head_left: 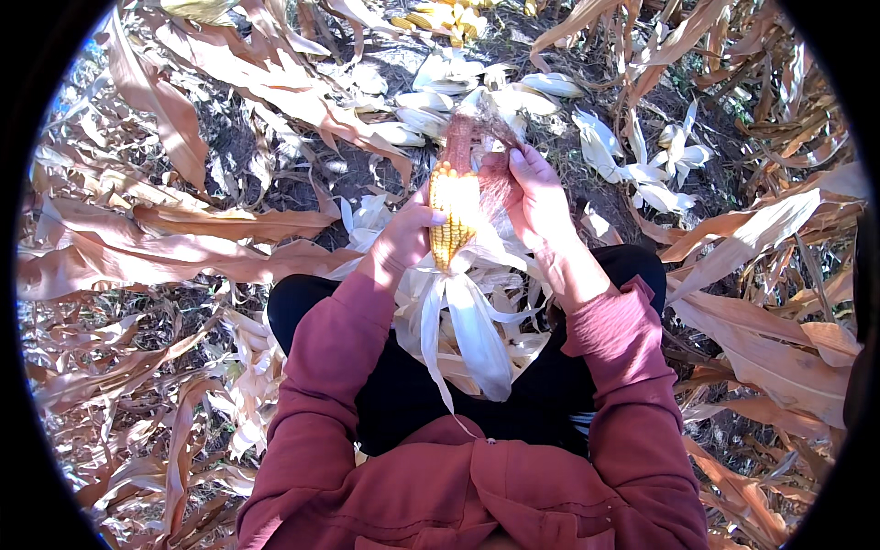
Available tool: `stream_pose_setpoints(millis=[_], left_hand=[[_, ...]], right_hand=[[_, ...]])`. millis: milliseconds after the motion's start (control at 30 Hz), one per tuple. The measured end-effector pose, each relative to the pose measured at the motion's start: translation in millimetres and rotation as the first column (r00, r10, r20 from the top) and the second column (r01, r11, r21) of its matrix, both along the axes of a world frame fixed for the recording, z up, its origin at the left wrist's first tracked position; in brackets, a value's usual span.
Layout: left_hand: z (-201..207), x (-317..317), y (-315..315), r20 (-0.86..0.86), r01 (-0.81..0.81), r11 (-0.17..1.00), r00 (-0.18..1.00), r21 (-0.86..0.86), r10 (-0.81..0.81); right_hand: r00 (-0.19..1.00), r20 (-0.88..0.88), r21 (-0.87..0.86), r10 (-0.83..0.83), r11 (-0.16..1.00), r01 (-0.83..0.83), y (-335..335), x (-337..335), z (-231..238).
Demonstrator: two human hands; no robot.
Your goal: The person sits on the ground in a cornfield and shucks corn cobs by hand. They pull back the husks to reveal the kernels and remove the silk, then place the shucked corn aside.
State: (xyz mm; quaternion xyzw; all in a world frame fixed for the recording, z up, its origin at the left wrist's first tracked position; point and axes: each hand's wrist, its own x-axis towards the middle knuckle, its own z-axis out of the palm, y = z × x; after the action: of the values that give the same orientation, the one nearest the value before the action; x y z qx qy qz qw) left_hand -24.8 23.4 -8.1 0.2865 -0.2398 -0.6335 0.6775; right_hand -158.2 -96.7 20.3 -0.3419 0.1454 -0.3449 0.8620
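Observation:
An ear of corn [451, 220] with bare yellow kernels is gripped by my left hand [407, 233], fingers wrapped round its left side. Pale husk leaves [477, 335] are peeled back and hang from its lower end toward my lap. At the far end sticks out a reddish-brown tuft of corn silk [502, 179]. My right hand [539, 197] is closed on that silk, thumb up, just right of the ear's tip. Part of the right fingers is hidden behind the silk.
Beyond my hands lie several pale corn husks [440, 96] on the soil. Farther off is a pile of yellow husked ears [449, 18]. Another husk [674, 156] lies to the right. Dry corn leaves [770, 339] surround my bent legs [307, 302] on both sides.

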Motion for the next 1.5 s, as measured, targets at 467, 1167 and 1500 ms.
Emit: stream_pose_setpoints(millis=[467,1167,1500], left_hand=[[-9,27,-10,0.237,-0.346,0.923,0.923,0.167,0.303],[-150,55,-3,0.891,-0.233,0.953,0.448,0.191,-0.069],[-158,-7,15,0.678,-0.197,0.701,-0.175,0.686,-0.714]], right_hand=[[0.987,0.121,0.040,0.107,0.993,-0.113,-35,-35,31],[0.909,-0.385,-0.164,0.161,0.957,-0.240,-26,-30,23],[0.837,-0.474,-0.225,0.274,0.881,-0.416,-20,-40,26]])
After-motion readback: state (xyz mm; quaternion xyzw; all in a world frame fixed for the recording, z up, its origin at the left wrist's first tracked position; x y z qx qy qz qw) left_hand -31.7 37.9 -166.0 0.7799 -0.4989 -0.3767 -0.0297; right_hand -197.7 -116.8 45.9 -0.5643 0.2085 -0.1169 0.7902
